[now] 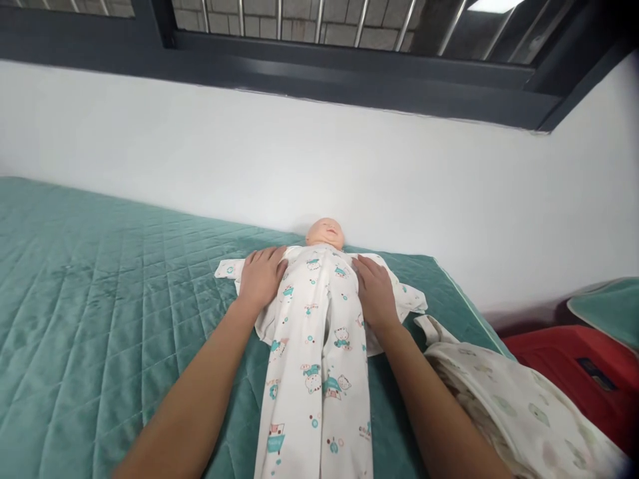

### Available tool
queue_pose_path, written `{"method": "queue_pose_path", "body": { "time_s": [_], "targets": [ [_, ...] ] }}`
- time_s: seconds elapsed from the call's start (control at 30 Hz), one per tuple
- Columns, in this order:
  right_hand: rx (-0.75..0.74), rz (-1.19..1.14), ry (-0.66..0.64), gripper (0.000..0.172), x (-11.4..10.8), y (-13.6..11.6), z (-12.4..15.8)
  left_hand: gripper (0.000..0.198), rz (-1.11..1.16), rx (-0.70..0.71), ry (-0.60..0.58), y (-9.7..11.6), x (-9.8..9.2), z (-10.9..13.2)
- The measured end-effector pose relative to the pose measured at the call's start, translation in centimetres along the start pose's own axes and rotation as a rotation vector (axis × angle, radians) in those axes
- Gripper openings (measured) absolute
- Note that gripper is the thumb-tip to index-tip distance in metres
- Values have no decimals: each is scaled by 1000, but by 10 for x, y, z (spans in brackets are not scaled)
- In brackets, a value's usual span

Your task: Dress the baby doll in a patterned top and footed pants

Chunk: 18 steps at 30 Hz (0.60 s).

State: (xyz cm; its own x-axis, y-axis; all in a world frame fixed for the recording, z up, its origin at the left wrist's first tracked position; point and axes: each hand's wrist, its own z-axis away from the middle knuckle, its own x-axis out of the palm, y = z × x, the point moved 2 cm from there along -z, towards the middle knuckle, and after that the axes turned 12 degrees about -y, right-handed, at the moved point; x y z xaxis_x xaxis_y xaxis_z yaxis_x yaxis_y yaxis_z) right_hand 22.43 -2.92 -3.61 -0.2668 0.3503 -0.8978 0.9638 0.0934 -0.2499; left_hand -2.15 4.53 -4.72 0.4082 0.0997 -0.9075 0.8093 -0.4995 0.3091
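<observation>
A baby doll (325,233) lies on its back, its head close to the wall and its body hidden under clothes. White baby pants (299,339) with teal and pink cartoon prints are spread lengthwise over it, legs running toward me. Beneath them is a matching baby shirt (410,297), sleeves out to both sides. My left hand (261,278) rests flat on the cloth at the left of the pants' upper end, fingers extended. On the opposite side my right hand (375,287) also lies flat, fingers stretched along the pants' edge and shirt.
Everything lies on a green quilted bed cover (124,319). To the right sits a bundled white cloth with a pale green print (519,392). Beyond the bed's edge is a red case (564,362). A white wall (200,146) and a dark-framed barred window (349,73) stand behind.
</observation>
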Motion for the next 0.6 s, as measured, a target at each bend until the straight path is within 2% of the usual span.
{"method": "queue_pose_path", "body": {
  "time_s": [0.1,0.2,0.3,0.4,0.5,0.6],
  "targets": [
    [52,47,-106,44,6,15,-13,37,-58,-82,-4,-2,-2,-4],
    [117,76,-164,44,6,31,-19,34,-68,-198,-11,-15,-7,-9],
    [170,60,-195,45,2,51,-18,35,26,-360,-24,-35,-9,-9],
    [202,39,-190,47,0,66,-14,37,77,-394,-19,-45,-8,-5],
    [172,37,-152,48,-4,60,-15,38,84,-349,-17,-44,-7,-1],
    [126,-50,-72,49,-17,27,-27,37,94,-321,-17,-41,-5,0]
  ]
}}
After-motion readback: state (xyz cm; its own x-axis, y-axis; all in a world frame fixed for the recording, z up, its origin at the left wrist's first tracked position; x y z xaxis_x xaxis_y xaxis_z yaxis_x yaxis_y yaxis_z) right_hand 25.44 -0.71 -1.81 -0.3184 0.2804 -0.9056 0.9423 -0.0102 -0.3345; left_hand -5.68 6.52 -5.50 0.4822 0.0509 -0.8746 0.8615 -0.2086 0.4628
